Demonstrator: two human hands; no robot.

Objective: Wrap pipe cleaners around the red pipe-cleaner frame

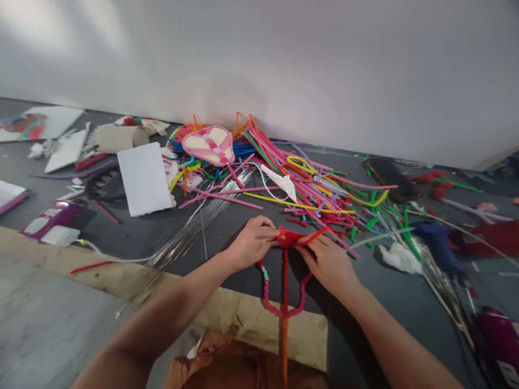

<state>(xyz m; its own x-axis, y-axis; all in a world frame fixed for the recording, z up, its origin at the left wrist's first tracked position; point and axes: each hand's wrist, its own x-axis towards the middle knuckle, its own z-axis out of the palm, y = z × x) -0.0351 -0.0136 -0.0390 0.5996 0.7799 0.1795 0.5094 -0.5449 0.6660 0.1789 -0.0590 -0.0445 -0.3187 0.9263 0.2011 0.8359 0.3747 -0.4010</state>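
Observation:
Both hands pinch a pipe-cleaner frame [285, 281] over the table's near edge. It has a red and orange upright stem and a pink and green curved outline. My left hand [256, 241] is closed on the left of its red top, fingertips pressed together. On the other side, my right hand [328, 262] grips the red top, and a loose red end points up and right beside its fingers. The orange lower stem hangs past the table edge. Just beyond my hands lies a heap of coloured pipe cleaners [267, 138], with scissors [330, 185] on it.
A pink heart-shaped piece [207, 145] rests on the heap. Left are a white card block [145, 179], a cardboard roll [121, 138], a purple glue gun [51, 219] and thin metal wires [194, 227]. Right are a phone [392, 178] and white tissue [401, 257]. A wall stands behind.

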